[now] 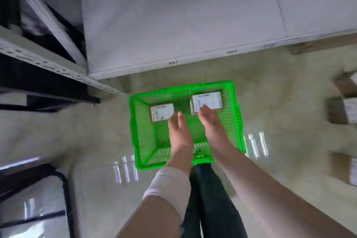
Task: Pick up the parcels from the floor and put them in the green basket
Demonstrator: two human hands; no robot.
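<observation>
The green basket stands on the floor below me. Two cardboard parcels with white labels lie inside it: a small one at the left and a larger one at the back right. My left hand hovers over the basket, fingers together and stretched out, holding nothing, close to the small parcel. My right hand reaches over the basket, its fingertips at the near edge of the larger parcel, not wrapped around it. More parcels lie on the floor at the far right.
A white shelf board runs behind the basket, with number tags on its edge. A metal rack stands at the left. A clear bag with black trim sits at the lower left. My dark trouser legs show below the arms.
</observation>
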